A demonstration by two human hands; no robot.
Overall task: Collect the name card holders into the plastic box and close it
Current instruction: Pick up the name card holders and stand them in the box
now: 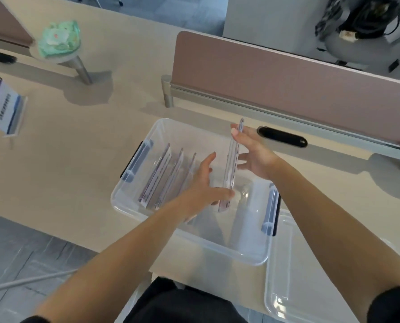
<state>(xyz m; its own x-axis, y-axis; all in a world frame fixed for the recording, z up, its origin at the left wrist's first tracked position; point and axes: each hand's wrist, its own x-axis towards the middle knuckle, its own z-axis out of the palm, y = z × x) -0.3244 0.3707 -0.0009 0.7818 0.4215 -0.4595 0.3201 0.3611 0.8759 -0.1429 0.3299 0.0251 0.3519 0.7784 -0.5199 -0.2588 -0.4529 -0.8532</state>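
The flat clear acrylic name card holder (232,166) I pinch edge-up could slip or knock over the three holders (166,178) leaning just left of my grip (smooth plastic). My right hand (252,155) clasps its top, my left hand (201,190) its lower end, over the clear plastic box (194,238).

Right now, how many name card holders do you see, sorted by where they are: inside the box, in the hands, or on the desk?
Clear acrylic name card holders standing inside the transparent plastic box: 3
Holder held over the box between left hand and right hand: 1
Holder on the beige desk, far left: 1
Total: 5
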